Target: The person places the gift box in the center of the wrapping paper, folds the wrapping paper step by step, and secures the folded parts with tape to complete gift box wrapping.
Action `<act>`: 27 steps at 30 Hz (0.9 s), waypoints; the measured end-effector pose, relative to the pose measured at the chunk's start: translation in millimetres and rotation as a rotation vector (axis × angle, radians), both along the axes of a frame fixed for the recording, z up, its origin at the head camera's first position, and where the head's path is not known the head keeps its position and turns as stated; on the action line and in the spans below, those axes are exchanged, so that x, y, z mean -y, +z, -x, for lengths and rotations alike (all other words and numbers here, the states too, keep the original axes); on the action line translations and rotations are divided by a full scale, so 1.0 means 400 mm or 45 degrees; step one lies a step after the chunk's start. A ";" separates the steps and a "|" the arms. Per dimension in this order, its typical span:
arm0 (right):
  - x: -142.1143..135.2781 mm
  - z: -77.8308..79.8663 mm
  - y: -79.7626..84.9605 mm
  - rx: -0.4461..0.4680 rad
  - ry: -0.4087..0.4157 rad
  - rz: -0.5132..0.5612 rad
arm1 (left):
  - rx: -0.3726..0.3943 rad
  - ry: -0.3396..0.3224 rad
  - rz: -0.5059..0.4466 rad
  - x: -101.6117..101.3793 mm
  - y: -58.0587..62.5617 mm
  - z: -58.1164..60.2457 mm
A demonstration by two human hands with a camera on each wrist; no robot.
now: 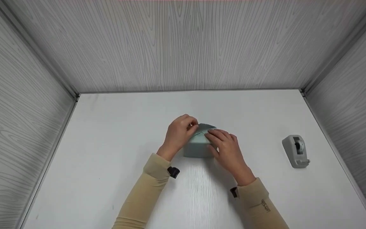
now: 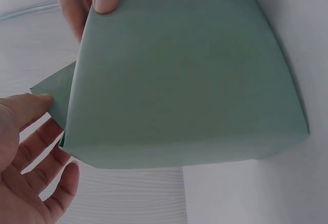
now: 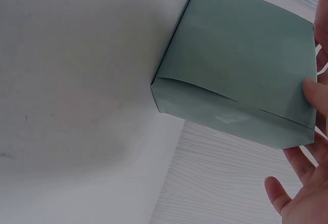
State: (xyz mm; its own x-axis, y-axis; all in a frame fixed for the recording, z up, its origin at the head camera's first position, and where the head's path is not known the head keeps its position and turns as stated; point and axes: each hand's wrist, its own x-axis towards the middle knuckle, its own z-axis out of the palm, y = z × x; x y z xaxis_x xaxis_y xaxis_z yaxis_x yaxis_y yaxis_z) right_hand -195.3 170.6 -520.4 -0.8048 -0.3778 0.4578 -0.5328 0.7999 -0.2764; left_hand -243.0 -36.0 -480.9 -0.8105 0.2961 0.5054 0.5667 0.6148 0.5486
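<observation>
A box wrapped in grey-green paper (image 1: 199, 149) stands on the white table, its folded end facing up. My left hand (image 1: 180, 132) is at the upper left of this end and pinches a pointed paper flap (image 2: 59, 92) between thumb and fingers. From the right, my right hand (image 1: 226, 148) touches the box, with fingers laid over the folded top and thumb against the side. The right wrist view shows a lengthwise paper seam (image 3: 230, 100) along one side. A shiny patch of clear tape (image 3: 230, 117) lies just beside that seam.
A grey tape dispenser (image 1: 296, 151) with a roll in it stands on the right part of the white table (image 1: 106, 143). Wood-grain panels (image 1: 183, 44) enclose the table at the back and both sides.
</observation>
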 end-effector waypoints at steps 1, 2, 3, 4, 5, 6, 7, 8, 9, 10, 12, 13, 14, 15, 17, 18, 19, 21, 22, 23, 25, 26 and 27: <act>0.000 0.000 -0.002 -0.001 -0.001 0.003 | -0.008 -0.003 0.004 0.001 -0.002 -0.005; 0.001 -0.001 -0.003 -0.003 -0.004 0.007 | -0.017 -0.005 0.012 0.002 -0.004 -0.009; 0.001 -0.002 -0.004 -0.004 -0.006 0.013 | -0.027 -0.005 0.021 0.003 -0.006 -0.012; 0.002 -0.003 -0.004 -0.007 -0.007 0.017 | -0.037 -0.005 0.031 0.004 -0.008 -0.017; 0.002 -0.003 -0.005 -0.011 -0.009 0.021 | -0.048 -0.004 0.043 0.005 -0.010 -0.021; 0.003 -0.004 -0.005 -0.016 -0.012 0.023 | -0.059 -0.003 0.055 0.005 -0.012 -0.025; 0.003 -0.004 -0.006 -0.021 -0.015 0.021 | -0.071 0.000 0.070 0.005 -0.015 -0.028; 0.003 -0.003 -0.006 -0.030 -0.016 0.021 | -0.085 0.003 0.086 0.006 -0.018 -0.031; 0.003 -0.003 -0.007 -0.040 -0.018 0.020 | -0.098 0.005 0.100 0.006 -0.020 -0.034; 0.003 -0.002 -0.008 -0.050 -0.018 0.016 | -0.112 0.007 0.112 0.006 -0.023 -0.038; 0.002 0.000 -0.009 -0.072 -0.018 0.008 | -0.139 0.012 0.135 0.006 -0.028 -0.043; 0.001 0.001 -0.009 -0.084 -0.017 0.004 | -0.150 0.016 0.146 0.006 -0.031 -0.046; 0.000 0.001 -0.009 -0.095 -0.016 -0.002 | -0.161 0.019 0.153 0.006 -0.033 -0.049; 0.000 0.001 -0.008 -0.104 -0.014 -0.008 | -0.168 0.020 0.159 0.006 -0.035 -0.051; -0.002 0.002 -0.007 -0.114 -0.010 -0.015 | -0.177 0.023 0.170 0.006 -0.040 -0.055; -0.003 0.002 -0.007 -0.117 -0.009 -0.018 | -0.180 0.023 0.175 0.006 -0.043 -0.057; -0.004 0.002 -0.007 -0.117 -0.009 -0.018 | -0.181 0.022 0.177 0.006 -0.046 -0.059; -0.005 0.002 -0.006 -0.116 -0.009 -0.016 | -0.184 0.020 0.182 0.006 -0.052 -0.062; -0.005 0.002 -0.005 -0.117 -0.008 -0.010 | -0.187 0.016 0.181 0.006 -0.055 -0.064; -0.005 0.001 -0.004 -0.118 -0.007 -0.007 | -0.192 0.011 0.180 0.007 -0.059 -0.066; -0.005 0.001 -0.004 -0.119 -0.006 -0.004 | -0.198 -0.006 0.174 0.010 -0.065 -0.071; -0.005 0.001 -0.003 -0.120 -0.006 -0.004 | -0.199 -0.018 0.173 0.012 -0.068 -0.074; -0.005 0.002 -0.003 -0.122 -0.006 -0.004 | -0.199 -0.031 0.176 0.014 -0.071 -0.077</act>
